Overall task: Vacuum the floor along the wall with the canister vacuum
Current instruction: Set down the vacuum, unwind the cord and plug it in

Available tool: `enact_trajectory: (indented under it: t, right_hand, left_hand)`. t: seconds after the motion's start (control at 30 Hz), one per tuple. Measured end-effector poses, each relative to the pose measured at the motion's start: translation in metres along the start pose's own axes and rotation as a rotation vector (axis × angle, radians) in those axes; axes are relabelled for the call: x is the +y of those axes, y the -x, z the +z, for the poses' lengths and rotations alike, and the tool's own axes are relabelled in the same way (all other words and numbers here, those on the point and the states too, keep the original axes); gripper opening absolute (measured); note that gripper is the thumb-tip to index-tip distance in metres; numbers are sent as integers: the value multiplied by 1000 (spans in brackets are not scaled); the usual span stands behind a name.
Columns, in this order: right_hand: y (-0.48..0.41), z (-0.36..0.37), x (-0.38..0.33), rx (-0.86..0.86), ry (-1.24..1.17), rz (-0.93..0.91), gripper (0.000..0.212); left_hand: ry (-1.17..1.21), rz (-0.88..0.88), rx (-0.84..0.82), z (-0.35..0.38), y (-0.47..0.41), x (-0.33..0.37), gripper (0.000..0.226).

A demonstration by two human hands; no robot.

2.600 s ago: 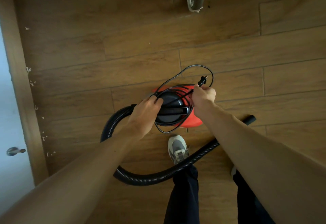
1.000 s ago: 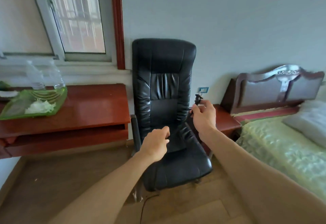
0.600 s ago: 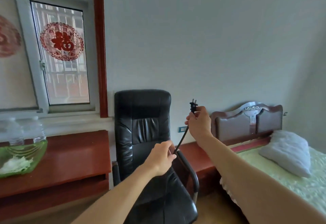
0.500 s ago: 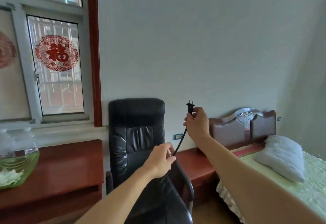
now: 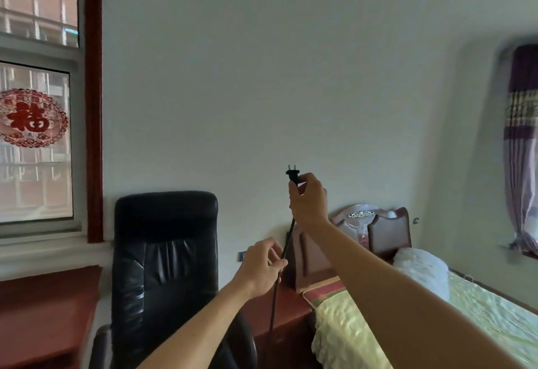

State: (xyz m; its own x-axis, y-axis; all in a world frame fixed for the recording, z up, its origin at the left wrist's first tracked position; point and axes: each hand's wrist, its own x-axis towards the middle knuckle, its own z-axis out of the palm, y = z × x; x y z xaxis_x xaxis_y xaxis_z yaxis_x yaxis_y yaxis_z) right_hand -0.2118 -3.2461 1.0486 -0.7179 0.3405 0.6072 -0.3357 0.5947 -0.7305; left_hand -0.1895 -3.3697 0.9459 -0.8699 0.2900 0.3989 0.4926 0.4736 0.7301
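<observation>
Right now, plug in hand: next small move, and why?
Probably lower the right hand down-left and turn the plug toward what looks like the wall socket. Its prongs point up, above the socket, which sits low between the chair and the headboard. The left hand pinches the cord below, so it can feed slack.

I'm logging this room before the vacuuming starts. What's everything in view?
plug: one, black, prongs up, in the right hand
cord: one, black, hangs from the plug through the left hand
office chair: one, black, against the wall
window: one, grey-framed, far left, red paper cutout on it
desk: one, red-brown, under the window
bed: one, pale green cover, right
pillow: one, white, on the bed by the headboard
curtain: one, purple, far right
left hand: one, pinches the cord
right hand: one, grips the plug
</observation>
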Motion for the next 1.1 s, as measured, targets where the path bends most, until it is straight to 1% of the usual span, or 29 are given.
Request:
enact_trajectory:
  t: [0.23,0.33,0.5,0.67,0.77,0.97,1.1]
  right_hand:
    - [-35,-64,51,50,-11,6,12]
    - [-45,-88,64,79,-8,12,12]
    - [-63,-113,75,95,2,21,9]
    - [-78,-110,85,99,14,10,6]
    - [-88,-102,96,105,34,2,4]
    - [-124,-83,115,126,62,5,6]
    - [-146,-72,129,130,90,17,5]
  left_hand:
    - [11,24,-17,70,-32,44,10]
    - [17,46,-9,92,-42,59,11]
    - [97,74,-36,116,-58,79,9]
    - [93,106,-51,126,-81,76,14]
    - [115,133,-86,131,-96,71,11]
    - [186,162,-124,137,-142,46,20]
    - [197,175,-148,142,-173,29,19]
